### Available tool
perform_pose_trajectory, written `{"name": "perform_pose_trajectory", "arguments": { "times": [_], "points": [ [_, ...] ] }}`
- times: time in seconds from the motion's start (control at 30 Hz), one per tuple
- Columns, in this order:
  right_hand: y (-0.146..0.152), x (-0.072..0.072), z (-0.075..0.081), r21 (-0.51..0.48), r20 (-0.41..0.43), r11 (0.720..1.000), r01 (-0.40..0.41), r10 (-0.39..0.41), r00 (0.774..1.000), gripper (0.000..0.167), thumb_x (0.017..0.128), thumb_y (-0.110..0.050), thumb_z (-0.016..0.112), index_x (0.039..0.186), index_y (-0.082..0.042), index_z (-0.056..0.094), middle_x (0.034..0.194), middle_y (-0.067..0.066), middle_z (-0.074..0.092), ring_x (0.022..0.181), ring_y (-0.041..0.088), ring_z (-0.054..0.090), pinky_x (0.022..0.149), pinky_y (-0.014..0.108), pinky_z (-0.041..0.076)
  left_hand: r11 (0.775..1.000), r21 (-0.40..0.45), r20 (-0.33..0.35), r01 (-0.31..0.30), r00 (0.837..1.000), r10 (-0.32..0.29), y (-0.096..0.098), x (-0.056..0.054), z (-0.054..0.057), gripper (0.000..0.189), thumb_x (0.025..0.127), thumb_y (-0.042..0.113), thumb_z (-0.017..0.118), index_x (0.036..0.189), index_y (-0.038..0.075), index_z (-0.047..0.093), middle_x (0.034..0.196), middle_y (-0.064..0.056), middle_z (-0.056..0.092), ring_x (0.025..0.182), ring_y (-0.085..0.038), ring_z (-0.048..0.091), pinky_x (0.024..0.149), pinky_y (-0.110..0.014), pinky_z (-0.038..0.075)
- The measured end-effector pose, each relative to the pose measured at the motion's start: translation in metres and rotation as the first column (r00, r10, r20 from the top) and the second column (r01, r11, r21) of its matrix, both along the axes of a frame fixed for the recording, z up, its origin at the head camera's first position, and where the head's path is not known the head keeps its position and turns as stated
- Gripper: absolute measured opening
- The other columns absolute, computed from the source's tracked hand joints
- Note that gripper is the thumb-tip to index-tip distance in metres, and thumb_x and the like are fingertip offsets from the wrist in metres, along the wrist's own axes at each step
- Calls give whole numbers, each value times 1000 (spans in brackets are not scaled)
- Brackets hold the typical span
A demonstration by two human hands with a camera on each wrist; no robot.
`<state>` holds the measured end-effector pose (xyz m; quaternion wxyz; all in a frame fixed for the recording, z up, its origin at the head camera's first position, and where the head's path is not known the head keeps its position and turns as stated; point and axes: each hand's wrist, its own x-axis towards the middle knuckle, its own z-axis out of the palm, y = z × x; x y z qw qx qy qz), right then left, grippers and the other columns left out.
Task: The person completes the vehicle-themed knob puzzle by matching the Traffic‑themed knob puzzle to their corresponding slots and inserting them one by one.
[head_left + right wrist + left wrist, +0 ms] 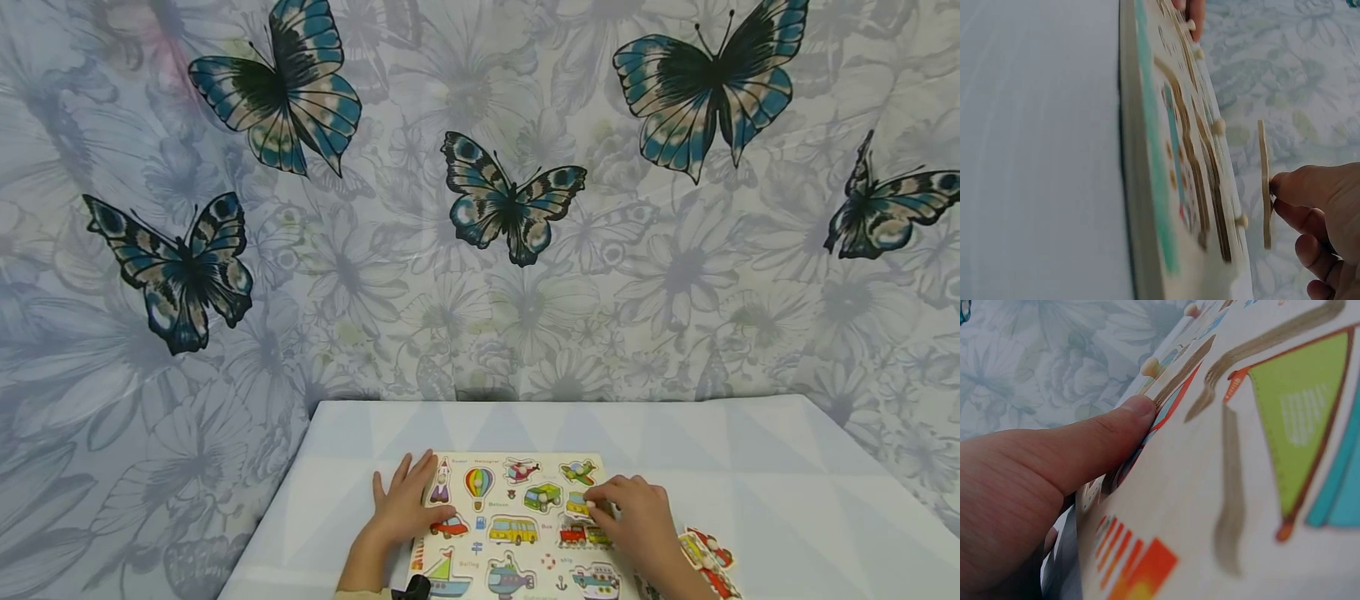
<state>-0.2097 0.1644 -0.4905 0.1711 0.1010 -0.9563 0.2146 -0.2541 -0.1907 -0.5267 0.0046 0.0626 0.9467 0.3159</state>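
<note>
A wooden picture puzzle board (480, 554) with vehicle drawings lies on the table. My left hand (405, 504) rests on its left edge, fingers spread, thumb over the red car (450, 527); the left wrist view shows that thumb (1110, 434) extended along the board surface. Above the right side of the board, my right hand (637, 521) pinches a thin wooden puzzle piece (1265, 187) between thumb and fingertips. In the head view, the yellow-and-blue piece (577, 503) shows just beyond those fingertips. The right wrist view shows it edge-on, apart from the board (1147, 187).
Several loose puzzle pieces (708, 554) lie in a pile right of the board, partly behind my right forearm. Small round knobs (1219, 127) stick up from the board. Behind the white and pale blue table (360, 433) hangs a butterfly-patterned backdrop (420, 350).
</note>
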Motion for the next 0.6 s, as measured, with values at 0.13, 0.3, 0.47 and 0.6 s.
{"name": "perform_pose_trajectory", "arguments": {
  "times": [0.13, 0.3, 0.47, 0.6],
  "points": [
    [-15, -2, -2, -19, 8, 998, -68, 68, 998, 17, 77, -23, 84, 85, -36, 77, 75, -26, 59, 65, -4, 40, 70, 30, 34, 1000, 4, 0, 1, 1000, -1, 0, -1, 0, 98, 74, 50, 83, 154, 13, 41, 164, -7, 33, 155, -41, 13, 112, -75, -15],
    [-31, -2, -5, -34, 10, 991, -129, 130, 992, 16, 78, -23, 83, 84, -36, 77, 75, -27, 59, 66, -5, 42, 70, 31, 34, 1000, 2, 3, -1, 1000, 1, 0, -1, -1, 99, 73, 50, 83, 154, 12, 41, 164, -6, 32, 155, -41, 13, 112, -75, -15],
    [-45, -1, -6, -67, 49, 984, -167, 171, 984, 13, 80, -24, 82, 86, -34, 79, 77, -25, 60, 67, -7, 44, 72, 33, 33, 1000, 11, 2, -3, 1000, 3, 1, 0, 0, 99, 72, 50, 84, 154, 12, 41, 164, -6, 32, 155, -41, 13, 112, -75, -16],
    [-54, -1, -8, -69, 65, 977, -201, 206, 976, 14, 81, -23, 81, 87, -35, 78, 76, -24, 61, 64, -6, 39, 70, 33, 31, 1000, 14, -4, -5, 1000, 5, 0, 0, 0, 99, 72, 50, 84, 153, 11, 42, 164, -7, 32, 155, -41, 13, 112, -75, -15]
  ]
}}
